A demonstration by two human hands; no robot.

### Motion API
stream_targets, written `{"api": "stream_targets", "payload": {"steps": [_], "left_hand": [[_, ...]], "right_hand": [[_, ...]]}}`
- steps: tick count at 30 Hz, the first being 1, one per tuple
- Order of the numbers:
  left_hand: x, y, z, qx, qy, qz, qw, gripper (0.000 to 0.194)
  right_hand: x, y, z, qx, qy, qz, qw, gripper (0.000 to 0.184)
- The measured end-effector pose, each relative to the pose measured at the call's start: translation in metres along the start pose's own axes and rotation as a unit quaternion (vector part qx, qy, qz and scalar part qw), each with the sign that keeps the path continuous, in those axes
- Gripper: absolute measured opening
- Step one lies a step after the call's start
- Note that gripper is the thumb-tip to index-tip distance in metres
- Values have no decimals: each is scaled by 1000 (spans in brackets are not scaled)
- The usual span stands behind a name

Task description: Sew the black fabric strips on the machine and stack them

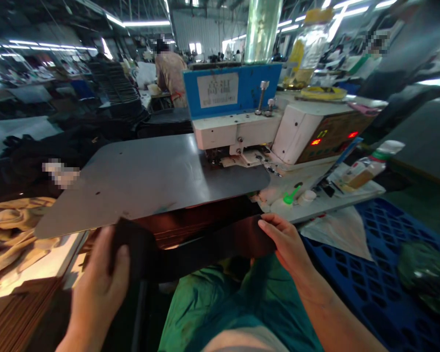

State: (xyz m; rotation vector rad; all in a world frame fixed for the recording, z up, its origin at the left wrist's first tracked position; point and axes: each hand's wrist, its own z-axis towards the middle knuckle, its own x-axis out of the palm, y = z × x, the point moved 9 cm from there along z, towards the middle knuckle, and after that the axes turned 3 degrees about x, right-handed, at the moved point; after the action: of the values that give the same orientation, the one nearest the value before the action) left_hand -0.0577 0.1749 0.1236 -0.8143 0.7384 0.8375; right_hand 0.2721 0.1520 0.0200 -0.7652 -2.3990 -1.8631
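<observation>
Both hands hold a dark, flat piece of material (201, 252) just under the front edge of a grey metal work plate (143, 178). My left hand (100, 288) grips the piece's left end, thumb on top and fingers wrapped under. My right hand (284, 242) pinches the right end, its fingers tucked over the edge. Behind the plate stands a white machine (264, 129) with a blue panel and red lit digits. My lap in green cloth lies below the hands.
A blue plastic crate (385, 274) sits at the right. Tan fabric (11, 230) and stacked brown pieces (25, 303) lie at the left. A bottle (370, 166) and green-tipped tool (289, 197) rest on the machine's shelf. A person stands far back.
</observation>
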Motion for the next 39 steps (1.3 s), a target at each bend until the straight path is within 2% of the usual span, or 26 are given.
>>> {"api": "stream_targets", "payload": {"steps": [2,4,7,9,11,14,18,22,25,28,31,34,39], "left_hand": [[32,-26,0,45,67,-71,994,33],[63,-57,-3,61,140,-172,973,25],[95,-93,-8,21,184,-279,942,25],[107,-106,-9,-16,195,-334,922,26],[114,-108,-11,-61,198,-387,898,29],[121,-103,-14,-106,209,-454,860,35],[132,-91,-17,-157,212,-494,829,33],[145,-85,-21,-208,227,-528,791,35],[151,-86,-25,-222,244,-539,775,36],[152,-89,-27,-207,262,-516,788,32],[147,-91,-24,-160,265,-456,835,25],[139,-94,-19,-99,260,-390,878,21],[137,-99,-20,-45,262,-326,907,18]], "right_hand": [[9,2,-7,-10,12,-28,999,29],[20,6,-16,-41,22,-79,996,27],[40,14,-31,-117,45,-183,975,23],[55,18,-42,-181,73,-236,952,20],[64,18,-49,-224,98,-259,934,21],[70,12,-52,-244,115,-281,921,25],[75,12,-53,-291,129,-327,890,27],[75,20,-49,-338,109,-383,852,26],[78,24,-47,-369,90,-450,808,25],[85,21,-47,-385,94,-509,764,22],[93,18,-49,-398,106,-546,730,20],[100,13,-50,-404,129,-572,702,21],[103,5,-48,-405,133,-609,669,21]]}}
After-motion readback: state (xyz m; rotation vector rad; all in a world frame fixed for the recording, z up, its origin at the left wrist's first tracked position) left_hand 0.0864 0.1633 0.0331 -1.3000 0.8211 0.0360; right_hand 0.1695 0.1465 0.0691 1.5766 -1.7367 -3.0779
